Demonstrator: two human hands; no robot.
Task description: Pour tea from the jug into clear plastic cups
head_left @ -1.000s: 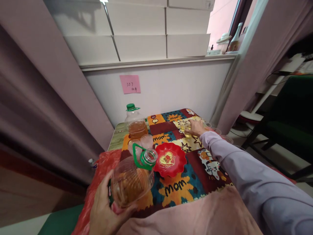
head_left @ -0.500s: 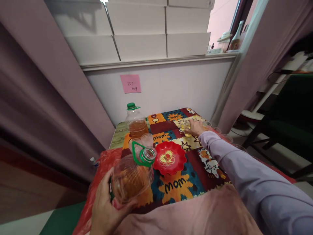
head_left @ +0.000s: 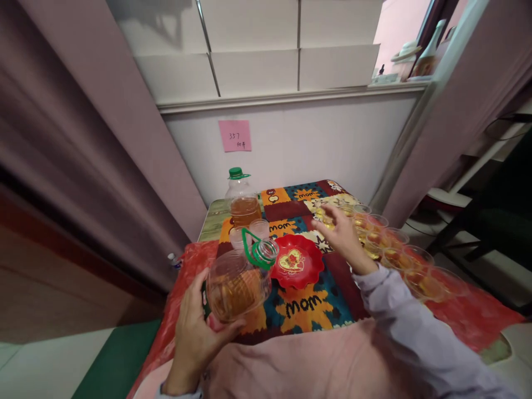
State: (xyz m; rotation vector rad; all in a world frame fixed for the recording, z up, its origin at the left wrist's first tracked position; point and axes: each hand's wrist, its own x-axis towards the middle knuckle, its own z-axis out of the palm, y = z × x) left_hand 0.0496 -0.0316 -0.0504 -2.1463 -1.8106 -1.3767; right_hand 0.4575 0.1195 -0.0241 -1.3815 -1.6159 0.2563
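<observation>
My left hand (head_left: 193, 324) is wrapped round a clear plastic jug (head_left: 239, 291) holding amber liquid. Its mouth is uncapped, with a green ring handle at the neck, and the jug tilts to the right. My right hand (head_left: 344, 233) is in the air over the table, fingers apart and nothing in them. Beyond and beside it, several clear plastic cups (head_left: 386, 244) with yellowish liquid stand in rows along the right side. Between my hands lies a red scalloped plate (head_left: 315, 271) with a gold heart design.
A second jug (head_left: 245, 209) with a green cap stands at the back left. In front of it are empty-looking clear cups (head_left: 259, 227). A patterned cloth (head_left: 286, 210) and red plastic sheeting (head_left: 199, 260) cover the table. A white wall (head_left: 299, 138) rises behind.
My right hand has come away from a cup at the back right, drawn back towards me and opened. The left hand keeps its hold on the jug. The view has shifted slightly.
</observation>
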